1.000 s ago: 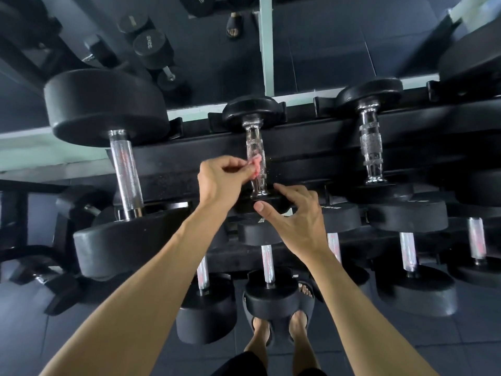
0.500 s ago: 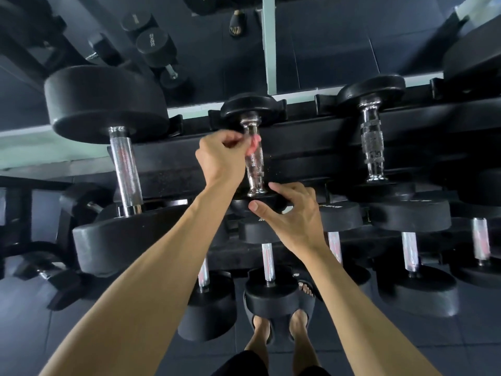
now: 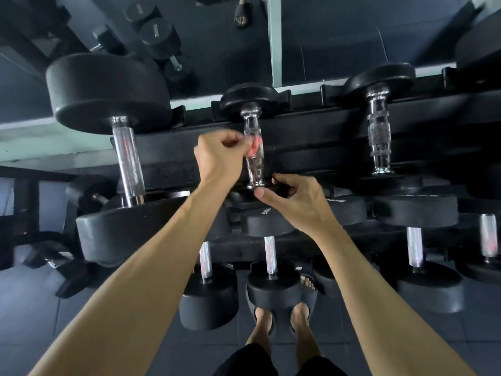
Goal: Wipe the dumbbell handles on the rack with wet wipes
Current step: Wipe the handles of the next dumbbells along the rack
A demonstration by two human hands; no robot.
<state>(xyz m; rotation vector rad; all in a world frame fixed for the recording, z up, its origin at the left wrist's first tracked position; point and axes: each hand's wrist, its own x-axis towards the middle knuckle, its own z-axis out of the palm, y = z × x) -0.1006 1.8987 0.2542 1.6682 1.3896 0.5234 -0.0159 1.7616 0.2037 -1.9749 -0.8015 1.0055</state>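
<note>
Fingers (image 3: 238, 143) of the left hand (image 3: 219, 158) were curled and pinched a small pink wad, the wet wipe (image 3: 254, 147), pressing it against the left side of the chrome handle (image 3: 254, 164) of the middle dumbbell on the top tier of the rack (image 3: 311, 137). The wipe sat roughly at mid-handle, partly hidden between fingertips and metal and blurred. Below it, the right hand (image 3: 295, 202) gripped the near head (image 3: 244, 195) of the same dumbbell, thumb laid across its top edge just under the handle's lower collar and the other fingers curled round its right side. The far head (image 3: 252, 100) rested in a black cradle at the back of the rack.

To the left lay a much larger dumbbell (image 3: 108, 90) with a long knurled handle, to the right a smaller one (image 3: 379, 131) with a ringed chrome grip, both well apart from the hands. Lower tiers carried more black dumbbells (image 3: 268, 291). Beneath them, on the dark tiled floor (image 3: 32, 321), stood the person's feet in black sandals (image 3: 303, 316).
</note>
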